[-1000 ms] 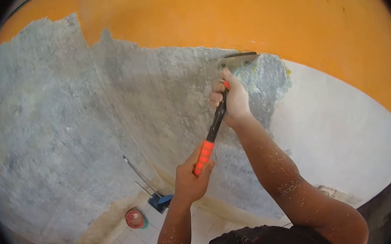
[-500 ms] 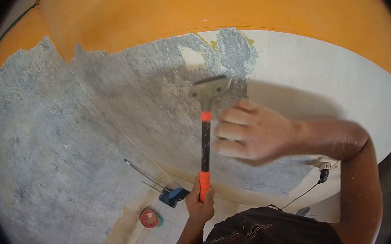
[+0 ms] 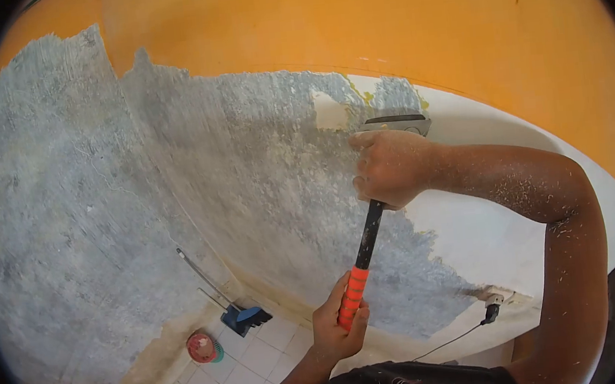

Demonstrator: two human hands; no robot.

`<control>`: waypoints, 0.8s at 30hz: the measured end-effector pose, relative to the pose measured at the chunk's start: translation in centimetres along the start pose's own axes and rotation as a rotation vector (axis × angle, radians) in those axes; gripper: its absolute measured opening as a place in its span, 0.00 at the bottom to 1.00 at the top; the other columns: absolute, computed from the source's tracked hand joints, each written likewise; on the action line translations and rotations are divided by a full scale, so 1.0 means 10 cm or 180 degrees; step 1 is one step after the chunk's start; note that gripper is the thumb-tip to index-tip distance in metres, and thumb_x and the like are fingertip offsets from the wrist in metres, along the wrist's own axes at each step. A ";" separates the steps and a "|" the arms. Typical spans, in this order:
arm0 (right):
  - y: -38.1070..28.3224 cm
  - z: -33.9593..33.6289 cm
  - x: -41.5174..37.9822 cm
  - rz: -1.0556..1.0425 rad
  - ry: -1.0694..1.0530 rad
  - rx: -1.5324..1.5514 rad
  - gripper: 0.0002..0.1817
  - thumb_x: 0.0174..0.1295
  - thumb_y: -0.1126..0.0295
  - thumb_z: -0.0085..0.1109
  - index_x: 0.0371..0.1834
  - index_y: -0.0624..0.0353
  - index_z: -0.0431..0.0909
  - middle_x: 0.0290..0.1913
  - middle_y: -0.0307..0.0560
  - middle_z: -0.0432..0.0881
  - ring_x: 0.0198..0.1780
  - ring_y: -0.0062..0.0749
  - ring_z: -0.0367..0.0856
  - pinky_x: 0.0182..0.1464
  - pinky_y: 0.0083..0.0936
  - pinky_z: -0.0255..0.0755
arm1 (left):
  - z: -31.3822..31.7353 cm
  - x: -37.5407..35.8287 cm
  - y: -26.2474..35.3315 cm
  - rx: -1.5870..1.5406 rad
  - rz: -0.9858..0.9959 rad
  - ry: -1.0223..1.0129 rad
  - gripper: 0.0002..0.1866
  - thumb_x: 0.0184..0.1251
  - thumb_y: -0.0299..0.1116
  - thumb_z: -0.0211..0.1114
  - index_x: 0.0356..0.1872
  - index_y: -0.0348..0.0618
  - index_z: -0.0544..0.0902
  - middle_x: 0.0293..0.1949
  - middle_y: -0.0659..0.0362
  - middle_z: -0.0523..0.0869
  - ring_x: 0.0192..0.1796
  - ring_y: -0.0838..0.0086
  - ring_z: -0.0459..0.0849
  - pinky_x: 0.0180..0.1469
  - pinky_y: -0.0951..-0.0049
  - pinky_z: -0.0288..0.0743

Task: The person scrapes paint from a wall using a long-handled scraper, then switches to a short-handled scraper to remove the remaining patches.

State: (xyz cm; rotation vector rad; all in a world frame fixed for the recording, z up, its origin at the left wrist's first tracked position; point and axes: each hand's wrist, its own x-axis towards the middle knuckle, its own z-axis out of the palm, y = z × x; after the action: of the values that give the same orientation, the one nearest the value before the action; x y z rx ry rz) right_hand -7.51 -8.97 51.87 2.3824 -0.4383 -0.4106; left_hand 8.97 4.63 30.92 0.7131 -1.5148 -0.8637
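Note:
A long-handled scraper [image 3: 368,236] with a black shaft and an orange ribbed grip slants up across the wall. My left hand [image 3: 340,321] is wrapped round the orange grip at its lower end. Higher up, my right hand [image 3: 396,168] closes round the shaft just below the wide grey head, hiding part of it. The head lies at the wall [image 3: 260,159], beside a leftover white patch [image 3: 330,111] and near the edge of the white coating [image 3: 458,214]. Bare grey, rough surface spreads to the left. Pale flecks cling to my right forearm.
Orange paint [image 3: 320,20] covers the upper wall. A black plug [image 3: 491,313] with a cable sits in a socket low on the right. Down on the tiled floor [image 3: 265,363] stand a blue dustpan and broom [image 3: 244,318] and a red tub [image 3: 202,346] near the corner.
My right hand, loose beside the scraper before, now grips its shaft near the head. The scraper has shifted right and tilted that way. The view has shifted too.

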 end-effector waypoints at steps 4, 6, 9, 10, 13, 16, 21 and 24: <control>0.07 0.06 0.09 0.0063 0.0062 0.0005 0.09 0.41 0.61 0.61 0.17 0.52 0.75 0.18 0.39 0.77 0.28 0.36 0.78 0.55 0.30 0.66 | -0.05 0.09 -0.13 0.0410 0.0155 0.0258 0.27 0.59 0.23 0.63 0.62 0.31 0.70 0.25 0.61 0.79 0.28 0.85 0.74 0.34 0.84 0.70; 0.04 0.11 0.09 0.0135 -0.0129 0.0198 0.08 0.41 0.62 0.61 0.17 0.52 0.75 0.18 0.39 0.78 0.28 0.36 0.78 0.54 0.29 0.66 | -0.08 0.09 -0.16 0.0471 -0.0013 0.0258 0.26 0.59 0.23 0.63 0.60 0.31 0.71 0.23 0.61 0.78 0.27 0.86 0.73 0.32 0.84 0.70; 0.07 0.10 0.09 0.0189 0.0076 0.0222 0.08 0.39 0.62 0.61 0.17 0.53 0.75 0.19 0.39 0.78 0.27 0.36 0.78 0.53 0.27 0.67 | -0.12 0.18 -0.17 0.0550 -0.0117 0.0297 0.25 0.59 0.24 0.65 0.59 0.31 0.73 0.21 0.61 0.78 0.25 0.86 0.73 0.30 0.84 0.69; 0.08 0.09 0.11 0.0266 -0.0043 0.0145 0.08 0.38 0.62 0.61 0.17 0.53 0.76 0.19 0.40 0.79 0.28 0.36 0.79 0.51 0.27 0.68 | -0.14 0.21 -0.17 0.0590 -0.0100 0.0336 0.24 0.59 0.24 0.65 0.58 0.30 0.74 0.21 0.61 0.78 0.25 0.87 0.72 0.29 0.84 0.69; 0.15 0.03 0.18 0.0321 -0.0167 -0.0050 0.08 0.37 0.62 0.61 0.17 0.53 0.76 0.20 0.40 0.79 0.28 0.35 0.79 0.48 0.26 0.69 | -0.19 0.36 -0.12 0.0741 -0.0058 0.0379 0.24 0.59 0.25 0.66 0.58 0.30 0.74 0.21 0.61 0.78 0.25 0.86 0.72 0.29 0.83 0.69; 0.09 0.06 0.17 0.0379 -0.0241 -0.0107 0.09 0.36 0.61 0.62 0.16 0.53 0.76 0.20 0.41 0.80 0.29 0.36 0.80 0.44 0.28 0.72 | -0.19 0.33 -0.10 0.0799 -0.0070 0.0301 0.24 0.59 0.25 0.66 0.57 0.28 0.74 0.22 0.61 0.78 0.26 0.86 0.73 0.30 0.84 0.69; 0.06 -0.01 0.18 0.0510 -0.0458 0.0187 0.10 0.37 0.60 0.62 0.17 0.53 0.78 0.20 0.42 0.80 0.29 0.39 0.80 0.39 0.31 0.74 | -0.17 0.31 -0.17 0.0256 -0.0380 0.0273 0.24 0.60 0.25 0.66 0.58 0.30 0.74 0.26 0.62 0.80 0.30 0.87 0.73 0.34 0.84 0.70; 0.10 -0.09 0.21 0.0440 -0.0575 -0.0160 0.10 0.38 0.60 0.62 0.18 0.53 0.79 0.21 0.42 0.80 0.30 0.40 0.80 0.37 0.32 0.75 | -0.23 0.33 -0.15 -0.0071 -0.0810 0.0288 0.24 0.60 0.25 0.66 0.58 0.30 0.74 0.28 0.61 0.82 0.32 0.87 0.74 0.36 0.84 0.72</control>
State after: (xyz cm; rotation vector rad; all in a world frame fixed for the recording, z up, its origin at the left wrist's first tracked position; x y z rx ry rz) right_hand -5.41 -10.03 52.81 2.2591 -0.6630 -0.5687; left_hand 10.76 0.77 31.48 0.9300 -1.3499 -1.0226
